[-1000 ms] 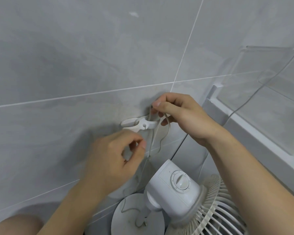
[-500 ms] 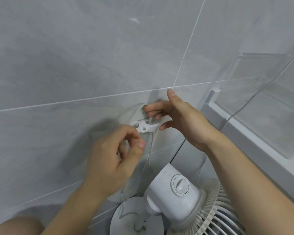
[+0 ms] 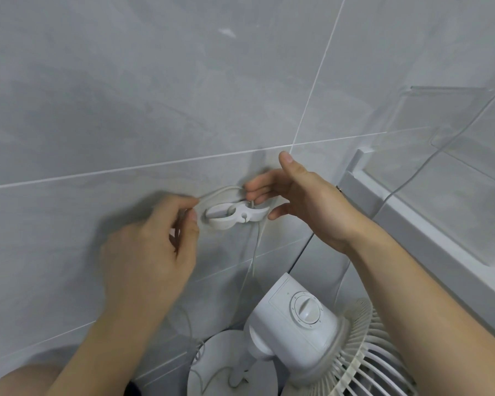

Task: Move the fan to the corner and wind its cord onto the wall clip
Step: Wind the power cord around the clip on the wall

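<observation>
A white fan [image 3: 297,332] stands low in the corner, its dial on top and its grille at the lower right. On the grey tiled wall above it sits a white wall clip [image 3: 235,217]. The thin white cord [image 3: 226,191] arcs over the clip and a strand hangs down toward the fan base. My left hand [image 3: 155,247] pinches the cord just left of the clip. My right hand [image 3: 300,195] holds the cord against the clip's right end with its fingertips, thumb raised.
A white ledge [image 3: 412,218] runs along the right, with a glass panel [image 3: 455,138] above it. Another thin cord [image 3: 412,178] runs up across the glass. The fan's round base [image 3: 220,375] lies at the bottom edge.
My left hand rose and carried the cord up and left over the clip, forming an arc. My right hand shifted from gripping at the clip to steadying the cord at its right end.
</observation>
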Motion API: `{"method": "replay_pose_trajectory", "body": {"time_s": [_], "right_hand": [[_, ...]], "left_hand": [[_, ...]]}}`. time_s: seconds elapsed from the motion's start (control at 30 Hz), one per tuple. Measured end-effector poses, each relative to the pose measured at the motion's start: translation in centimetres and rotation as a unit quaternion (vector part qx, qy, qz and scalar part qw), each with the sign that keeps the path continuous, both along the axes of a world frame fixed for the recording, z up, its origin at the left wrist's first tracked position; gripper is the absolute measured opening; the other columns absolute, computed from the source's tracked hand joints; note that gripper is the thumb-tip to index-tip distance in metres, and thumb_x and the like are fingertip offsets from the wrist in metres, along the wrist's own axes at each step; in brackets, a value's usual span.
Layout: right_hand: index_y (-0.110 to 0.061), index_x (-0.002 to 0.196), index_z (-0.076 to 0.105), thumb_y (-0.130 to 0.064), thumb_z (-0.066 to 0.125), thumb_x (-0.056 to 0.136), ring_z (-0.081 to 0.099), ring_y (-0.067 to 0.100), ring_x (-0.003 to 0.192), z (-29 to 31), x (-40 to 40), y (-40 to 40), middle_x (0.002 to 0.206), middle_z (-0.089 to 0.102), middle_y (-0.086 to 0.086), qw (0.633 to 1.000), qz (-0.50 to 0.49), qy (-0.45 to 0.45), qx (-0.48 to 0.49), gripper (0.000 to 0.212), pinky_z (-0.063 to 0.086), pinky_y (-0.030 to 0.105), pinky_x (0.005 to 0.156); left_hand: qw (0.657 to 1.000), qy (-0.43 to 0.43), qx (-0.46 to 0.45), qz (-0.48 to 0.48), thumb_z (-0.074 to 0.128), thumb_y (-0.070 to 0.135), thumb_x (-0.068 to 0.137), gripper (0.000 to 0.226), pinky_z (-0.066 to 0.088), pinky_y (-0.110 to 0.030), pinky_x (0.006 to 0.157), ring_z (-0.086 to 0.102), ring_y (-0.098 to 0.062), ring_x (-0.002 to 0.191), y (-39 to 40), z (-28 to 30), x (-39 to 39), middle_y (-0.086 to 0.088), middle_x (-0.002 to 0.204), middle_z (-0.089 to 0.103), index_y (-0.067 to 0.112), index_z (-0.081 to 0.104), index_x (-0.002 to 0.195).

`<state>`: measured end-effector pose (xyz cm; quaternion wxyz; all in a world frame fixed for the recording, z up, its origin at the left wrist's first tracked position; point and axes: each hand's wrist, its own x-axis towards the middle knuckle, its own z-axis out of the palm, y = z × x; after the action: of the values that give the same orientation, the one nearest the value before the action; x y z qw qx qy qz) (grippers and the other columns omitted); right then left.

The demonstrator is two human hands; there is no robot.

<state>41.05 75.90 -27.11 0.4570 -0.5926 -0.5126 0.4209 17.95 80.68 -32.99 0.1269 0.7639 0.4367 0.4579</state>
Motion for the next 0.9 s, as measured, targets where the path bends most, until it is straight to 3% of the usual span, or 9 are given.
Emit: {"method": "replay_pose_trajectory", "body": {"time_s": [0.1, 0.3, 0.53, 0.67, 0.77, 0.9], "right_hand": [[-0.006, 0.107, 0.075, -0.053, 0.029, 0.105, 0.067, 0.021, 0.101, 0.1, 0.2, -0.1, 0.109, 0.076, 0.013, 1.0, -0.009, 0.003, 0.004, 0.066, 0.047, 0.04, 0.084], [-0.002, 0.107, 0.07, -0.053, 0.027, 0.107, 0.07, 0.026, 0.106, 0.3, 0.4, -0.2, 0.114, 0.077, 0.014, 1.0, -0.011, 0.01, -0.001, 0.067, 0.046, 0.039, 0.084], [-0.008, 0.097, 0.069, -0.051, 0.029, 0.108, 0.07, 0.029, 0.113, 0.1, 0.8, -0.5, 0.113, 0.078, 0.012, 1.0, -0.019, 0.013, -0.02, 0.06, 0.048, 0.039, 0.085], [-0.012, 0.089, 0.069, -0.045, 0.042, 0.107, 0.074, 0.025, 0.102, -0.1, 1.1, -0.5, 0.102, 0.08, 0.012, 0.997, -0.076, -0.005, -0.023, 0.047, 0.053, 0.039, 0.08], [-0.013, 0.084, 0.069, -0.037, 0.051, 0.105, 0.069, 0.02, 0.086, -0.3, 1.4, -0.4, 0.091, 0.08, 0.007, 0.992, -0.119, -0.044, -0.02, 0.036, 0.054, 0.036, 0.074], [-0.014, 0.076, 0.064, -0.032, 0.056, 0.099, 0.058, 0.019, 0.069, -0.5, 2.0, -0.7, 0.068, 0.068, 0.001, 0.977, -0.11, -0.148, -0.112, 0.03, 0.05, 0.035, 0.066]], "left_hand": [[1.0, -0.003, 0.025, 0.013, 0.066, 0.025, 0.09, 0.012, 0.055, -0.039, 0.055, 0.069, -0.022, 0.061, 0.0, -0.2, -0.1, 0.008, 0.071, 0.071, 0.03, 0.068, 0.102], [0.999, 0.03, 0.033, -0.011, 0.057, 0.027, 0.089, 0.036, 0.053, -0.039, 0.051, 0.067, -0.024, 0.055, 0.0, -1.3, 0.6, 0.004, 0.06, 0.068, 0.04, 0.064, 0.122], [0.999, 0.03, 0.028, -0.005, 0.057, 0.026, 0.083, 0.035, 0.052, -0.039, 0.048, 0.062, -0.034, 0.049, 0.3, -1.8, 0.6, -0.002, 0.055, 0.066, 0.039, 0.075, 0.11], [0.999, 0.042, 0.017, 0.012, 0.058, 0.026, 0.08, 0.035, 0.053, -0.038, 0.049, 0.062, -0.032, 0.05, 0.4, -1.7, 0.2, 0.0, 0.053, 0.066, 0.04, 0.077, 0.106], [0.995, 0.1, -0.023, 0.018, 0.056, 0.031, 0.079, 0.035, 0.054, -0.039, 0.053, 0.064, -0.033, 0.055, 0.6, -2.3, 0.1, 0.001, 0.057, 0.068, 0.046, 0.075, 0.105], [0.987, 0.154, -0.038, 0.006, 0.053, 0.039, 0.082, 0.035, 0.054, -0.038, 0.053, 0.066, -0.032, 0.06, 0.6, -3.3, 1.0, 0.001, 0.06, 0.068, 0.053, 0.07, 0.109]]}}
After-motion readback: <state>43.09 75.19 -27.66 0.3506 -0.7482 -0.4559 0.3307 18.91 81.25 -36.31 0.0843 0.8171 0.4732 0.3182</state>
